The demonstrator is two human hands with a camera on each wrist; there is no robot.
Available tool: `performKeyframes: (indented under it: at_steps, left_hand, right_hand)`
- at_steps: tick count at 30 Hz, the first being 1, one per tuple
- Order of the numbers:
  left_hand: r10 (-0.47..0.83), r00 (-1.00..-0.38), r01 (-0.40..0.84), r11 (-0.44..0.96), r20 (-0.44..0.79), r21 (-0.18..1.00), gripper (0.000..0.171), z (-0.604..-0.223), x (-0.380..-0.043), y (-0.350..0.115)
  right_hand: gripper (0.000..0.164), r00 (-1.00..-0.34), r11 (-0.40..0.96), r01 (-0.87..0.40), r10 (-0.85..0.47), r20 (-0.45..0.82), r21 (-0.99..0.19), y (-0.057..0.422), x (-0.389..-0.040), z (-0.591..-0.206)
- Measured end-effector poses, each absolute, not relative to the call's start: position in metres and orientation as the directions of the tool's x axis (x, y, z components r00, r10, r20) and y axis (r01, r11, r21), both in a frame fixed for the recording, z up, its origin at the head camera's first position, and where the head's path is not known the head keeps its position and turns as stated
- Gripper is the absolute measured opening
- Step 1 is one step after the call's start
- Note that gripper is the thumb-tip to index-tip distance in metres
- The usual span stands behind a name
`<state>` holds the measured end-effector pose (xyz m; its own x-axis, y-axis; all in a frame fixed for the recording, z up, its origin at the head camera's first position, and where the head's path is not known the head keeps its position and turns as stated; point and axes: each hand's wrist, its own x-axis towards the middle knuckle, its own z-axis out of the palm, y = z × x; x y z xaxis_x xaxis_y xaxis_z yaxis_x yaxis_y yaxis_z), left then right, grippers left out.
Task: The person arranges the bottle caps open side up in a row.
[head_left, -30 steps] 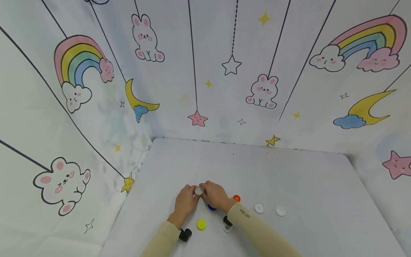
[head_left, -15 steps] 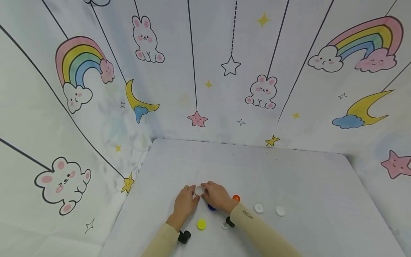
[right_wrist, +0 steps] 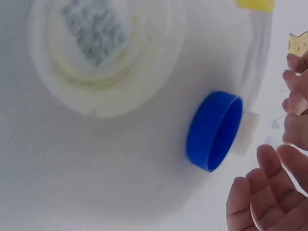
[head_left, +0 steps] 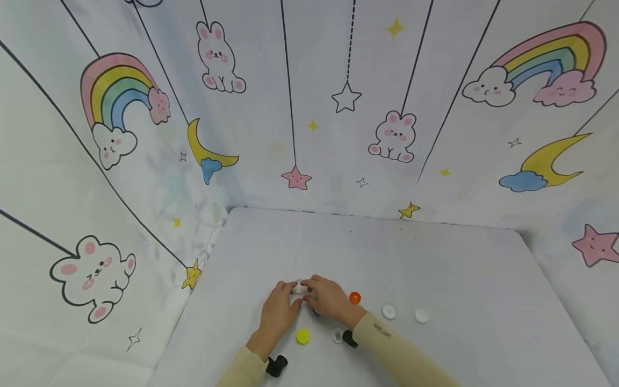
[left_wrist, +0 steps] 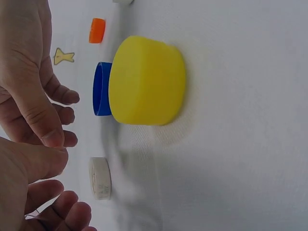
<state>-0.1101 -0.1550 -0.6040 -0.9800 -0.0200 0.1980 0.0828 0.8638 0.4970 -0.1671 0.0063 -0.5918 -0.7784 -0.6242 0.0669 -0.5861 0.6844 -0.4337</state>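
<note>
A white bottle cap (head_left: pixel 299 287) lies on the table between the two hands. My left hand (head_left: pixel 279 310) is to its left, and my right hand (head_left: pixel 331 301) is to its right. In the left wrist view, the white cap (left_wrist: pixel 100 178) sits apart from both hands, whose thumb tips meet above table level. Loosely bent fingers of the left hand (left_wrist: pixel 53 207) and right hand (left_wrist: pixel 29 82) hold nothing there. A blue cap (right_wrist: pixel 211 130) stands close to the white one; in the head view the right hand mostly hides it.
Nearer the person are a yellow cap (head_left: pixel 302 336) and a whitish cap with a patterned patch (head_left: pixel 337 336). An orange cap (head_left: pixel 355 298) and two white caps (head_left: pixel 389 311) lie to the right. Printed cloth (head_left: pixel 319 107) hangs behind the table (head_left: pixel 435 258).
Both hands held the white cap's sides between them earlier. Now the fingers have let go of it, and the hands have shifted slightly toward the person. The other caps stay in place.
</note>
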Motion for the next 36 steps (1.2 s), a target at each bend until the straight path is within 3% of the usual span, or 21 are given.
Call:
performKeyframes:
  at_steps: [16, 36]
  left_hand:
    - [0.025, -0.987, 0.107, 0.843, 0.159, 0.528, 0.024, -0.609, -0.082, -0.153]
    - [0.04, -0.996, 0.079, 0.83, 0.081, 0.552, 0.018, -0.607, -0.06, -0.146]
  right_hand:
    - [0.02, -0.732, 0.667, -0.621, -0.681, 0.002, -0.411, 0.013, -0.145, -0.587]
    - [0.015, -0.695, 0.615, -0.665, -0.717, 0.05, -0.424, 0.02, -0.128, -0.593]
